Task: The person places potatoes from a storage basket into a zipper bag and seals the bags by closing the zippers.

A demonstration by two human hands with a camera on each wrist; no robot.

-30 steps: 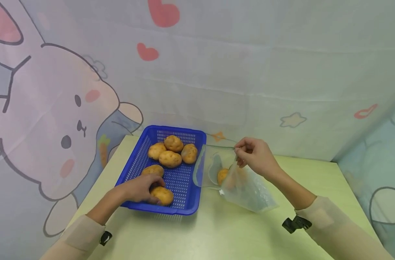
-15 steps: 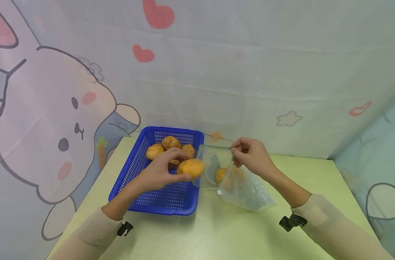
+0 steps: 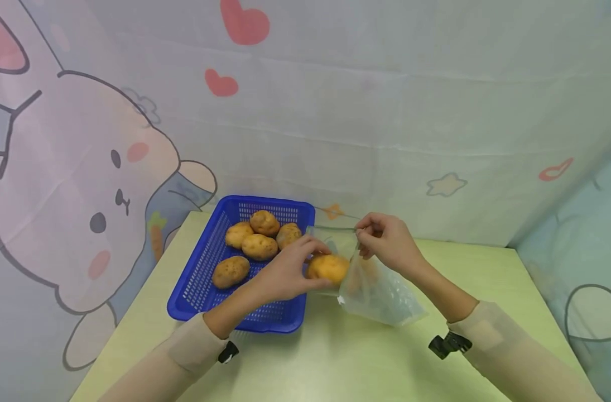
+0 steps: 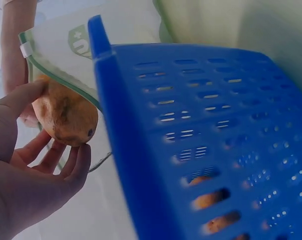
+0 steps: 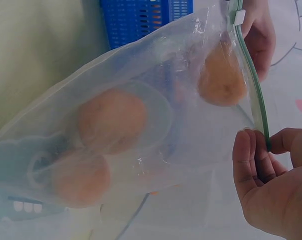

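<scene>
Sideways potato, long axis level, entering bag mouth.

**No legible writing in my feeds**

I can find no word, number or brand name that reads in any of my three views. The nearest thing to a sign is a small green emblem printed on the clear zip bag, close under its green zip strip; in my left wrist view it looks like a shield with a pale cross-like figure, but I cannot make out any letters on it. In my right wrist view the bottom corner of the zip bag shows a dark printed patch with a few pale blocks, too blurred to read. The backdrop cloth carries only drawings, no lettering.
</scene>
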